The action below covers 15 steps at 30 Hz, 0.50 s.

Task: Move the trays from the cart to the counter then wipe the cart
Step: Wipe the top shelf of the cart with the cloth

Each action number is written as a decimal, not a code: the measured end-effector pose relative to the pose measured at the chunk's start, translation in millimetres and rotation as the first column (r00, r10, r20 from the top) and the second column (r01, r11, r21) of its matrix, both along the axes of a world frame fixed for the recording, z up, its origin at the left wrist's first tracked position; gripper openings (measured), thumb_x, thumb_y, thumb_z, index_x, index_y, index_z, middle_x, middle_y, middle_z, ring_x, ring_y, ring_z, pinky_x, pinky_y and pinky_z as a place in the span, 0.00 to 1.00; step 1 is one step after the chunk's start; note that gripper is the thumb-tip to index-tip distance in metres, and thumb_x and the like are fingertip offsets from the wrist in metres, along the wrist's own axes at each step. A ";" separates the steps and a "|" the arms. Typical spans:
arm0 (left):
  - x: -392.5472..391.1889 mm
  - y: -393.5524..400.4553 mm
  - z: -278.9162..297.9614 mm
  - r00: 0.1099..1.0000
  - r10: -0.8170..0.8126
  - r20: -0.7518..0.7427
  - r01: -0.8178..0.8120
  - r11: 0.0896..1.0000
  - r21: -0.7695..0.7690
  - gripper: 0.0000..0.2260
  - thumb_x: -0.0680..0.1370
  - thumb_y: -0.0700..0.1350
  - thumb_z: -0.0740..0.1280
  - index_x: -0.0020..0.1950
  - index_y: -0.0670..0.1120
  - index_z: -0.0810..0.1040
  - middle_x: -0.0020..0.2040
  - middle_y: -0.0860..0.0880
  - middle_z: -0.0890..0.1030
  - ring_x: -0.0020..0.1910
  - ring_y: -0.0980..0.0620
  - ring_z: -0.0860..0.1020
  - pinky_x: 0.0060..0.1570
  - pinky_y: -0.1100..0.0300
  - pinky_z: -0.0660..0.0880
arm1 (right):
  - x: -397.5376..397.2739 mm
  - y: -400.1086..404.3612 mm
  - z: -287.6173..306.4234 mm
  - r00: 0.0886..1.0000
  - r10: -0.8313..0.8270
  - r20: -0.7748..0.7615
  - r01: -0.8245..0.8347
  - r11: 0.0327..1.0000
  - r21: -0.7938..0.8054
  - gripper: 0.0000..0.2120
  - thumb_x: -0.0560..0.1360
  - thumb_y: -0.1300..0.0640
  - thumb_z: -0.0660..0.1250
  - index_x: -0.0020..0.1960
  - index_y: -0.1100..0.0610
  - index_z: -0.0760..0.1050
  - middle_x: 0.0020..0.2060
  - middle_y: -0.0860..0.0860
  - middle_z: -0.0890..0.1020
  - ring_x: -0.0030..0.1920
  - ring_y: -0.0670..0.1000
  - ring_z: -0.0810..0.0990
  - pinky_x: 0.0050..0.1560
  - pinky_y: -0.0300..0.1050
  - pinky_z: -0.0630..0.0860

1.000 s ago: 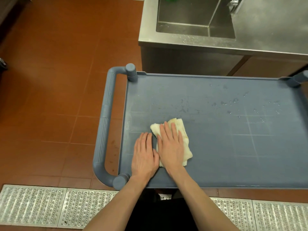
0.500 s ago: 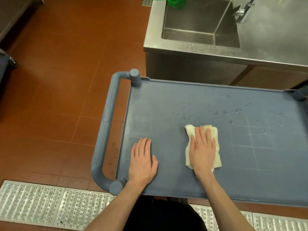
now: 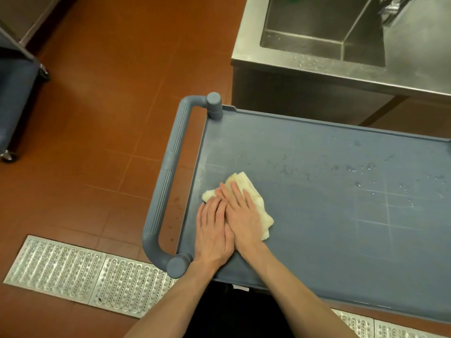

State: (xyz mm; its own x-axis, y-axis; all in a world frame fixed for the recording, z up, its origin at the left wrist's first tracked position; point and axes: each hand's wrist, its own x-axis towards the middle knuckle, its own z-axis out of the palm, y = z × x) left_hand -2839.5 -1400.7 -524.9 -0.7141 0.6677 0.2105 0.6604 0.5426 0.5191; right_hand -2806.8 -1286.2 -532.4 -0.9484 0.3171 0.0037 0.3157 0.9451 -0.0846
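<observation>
A steel sink stands just beyond the cart, a floor grate before it, another cart far left. On the cart's left end lies a pale cloth — the right hand presses flat on it, fingers straight; the left hand lies flat beside, touching the right, fingertips at the cloth's edge. Droplets dot the top's right part — the cart's right end is cut off.

Your right hand hides most of the cloth, the cart runs off the right edge, and the sink's faucet is blurred and cropped at top.
</observation>
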 end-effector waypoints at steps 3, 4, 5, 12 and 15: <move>0.0 0.6 1.8 1.000 0.017 -0.007 -0.017 1.000 -0.002 0.25 0.82 0.46 0.56 0.77 0.37 0.71 0.78 0.40 0.71 0.78 0.42 0.68 0.79 0.39 0.62 | 2.4 6.4 5.3 0.999 0.039 -0.033 -0.040 0.999 -0.029 0.28 0.81 0.50 0.53 0.79 0.53 0.67 0.80 0.47 0.67 0.81 0.52 0.59 0.79 0.53 0.55; 0.8 1.7 2.7 1.000 0.028 -0.010 -0.028 1.000 -0.003 0.24 0.83 0.46 0.56 0.77 0.37 0.71 0.77 0.41 0.72 0.78 0.43 0.69 0.78 0.38 0.62 | 5.1 9.2 6.1 0.999 0.031 -0.038 -0.032 0.999 -0.042 0.27 0.81 0.50 0.54 0.79 0.53 0.68 0.80 0.47 0.68 0.82 0.52 0.61 0.78 0.54 0.56; 1.5 2.6 3.7 0.999 0.038 -0.014 -0.038 0.999 -0.008 0.24 0.83 0.47 0.57 0.76 0.37 0.72 0.77 0.41 0.72 0.78 0.43 0.69 0.78 0.38 0.63 | 7.7 11.8 7.1 0.999 0.007 -0.048 -0.010 0.999 -0.053 0.26 0.82 0.49 0.54 0.79 0.52 0.69 0.79 0.47 0.69 0.81 0.52 0.63 0.78 0.54 0.57; -0.2 1.3 4.7 0.996 0.079 -0.046 -0.083 0.990 -0.113 0.26 0.82 0.50 0.59 0.75 0.38 0.72 0.75 0.40 0.73 0.77 0.41 0.70 0.78 0.40 0.63 | 40.6 51.8 9.4 0.956 -0.275 -0.103 0.262 0.957 -0.123 0.23 0.84 0.50 0.55 0.76 0.54 0.73 0.76 0.48 0.74 0.78 0.54 0.69 0.77 0.54 0.59; -1.2 1.2 5.3 0.993 0.111 -0.041 -0.115 0.986 -0.118 0.25 0.81 0.51 0.60 0.74 0.38 0.73 0.74 0.41 0.74 0.76 0.40 0.70 0.79 0.41 0.62 | 60.5 77.4 9.7 0.931 -0.361 -0.063 0.348 0.925 -0.151 0.24 0.85 0.49 0.52 0.77 0.53 0.72 0.76 0.48 0.73 0.79 0.55 0.67 0.77 0.53 0.57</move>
